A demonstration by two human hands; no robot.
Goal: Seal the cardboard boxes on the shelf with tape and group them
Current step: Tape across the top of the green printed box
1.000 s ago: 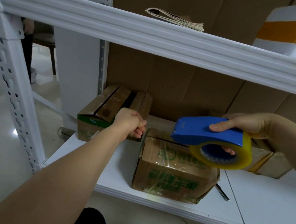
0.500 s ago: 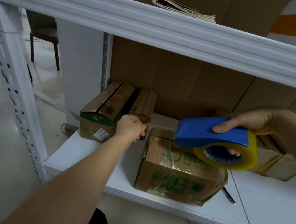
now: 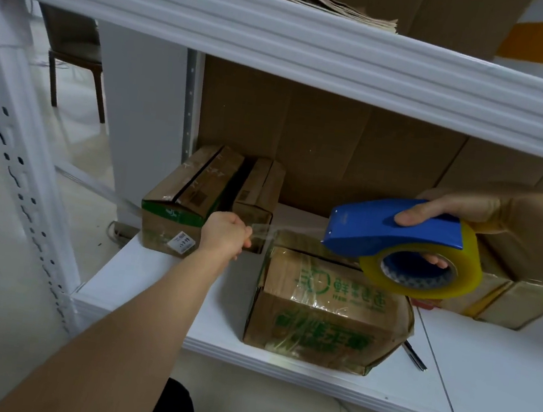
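Far left, the white perforated upright (image 3: 11,151) of the rack runs down the frame, with a dark chair (image 3: 76,52) on the floor behind it. On the white shelf board (image 3: 156,280), at the back left corner, sits a taped box with a green band (image 3: 181,201), and a narrower box (image 3: 258,193) stands right against its right side.

Now the left hand (image 3: 224,236), reaching in over the shelf: fingers curled tight, pinching the free end of the clear tape (image 3: 263,232). That hand sits just in front of the two back boxes and just left of the middle box. The strip runs rightward from the fingers, stretched level above the near left corner of the green-printed box (image 3: 325,309), straight to the mouth of the blue tape dispenser (image 3: 394,229).

The green-printed box stands at the shelf's front edge, wrapped in glossy film, its top seam directly under the strip. Whether the tape touches the box top, I cannot tell.

Right hand (image 3: 452,209) next: thumb over the blue cover, fingertips through the core of the yellow roll (image 3: 427,271), a firm grip, the dispenser held above the box's far right corner.

Behind the roll lies another taped box (image 3: 506,299). A thin dark tool (image 3: 416,356) pokes out by the middle box's right side. Up top, folded papers (image 3: 341,7) on the upper shelf.
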